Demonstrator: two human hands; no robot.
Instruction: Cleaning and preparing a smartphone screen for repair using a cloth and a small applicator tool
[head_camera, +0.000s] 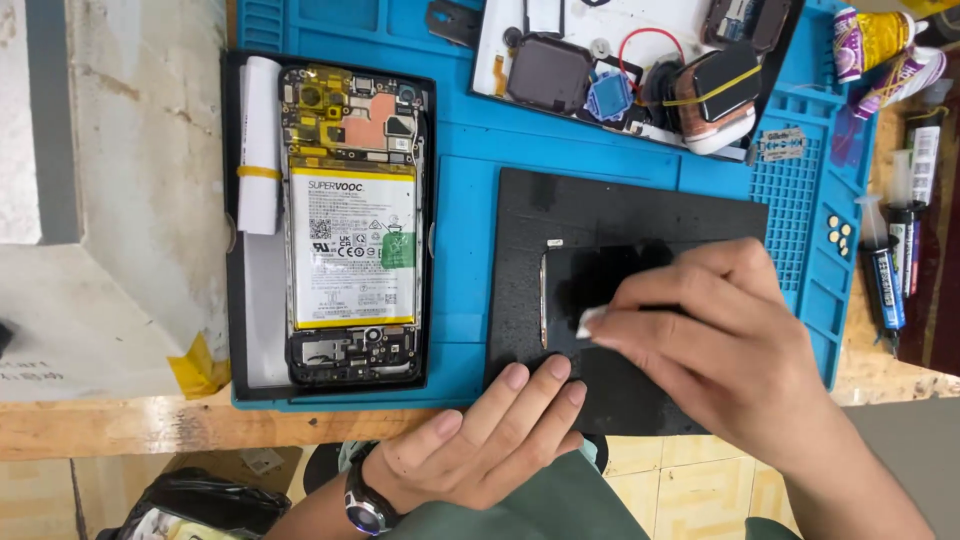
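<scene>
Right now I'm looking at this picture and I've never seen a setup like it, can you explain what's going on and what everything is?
This is one view from a camera worn on a person's head, looking down at their two bare hands. On a blue work mat lies an opened phone with its battery showing. Beside it is a black pad carrying a dark flat panel. The left hand, with a wristwatch, steadies the pad's near edge. The right hand presses a small white piece onto the panel. A tray of parts sits behind; glue tubes lie at right.
</scene>
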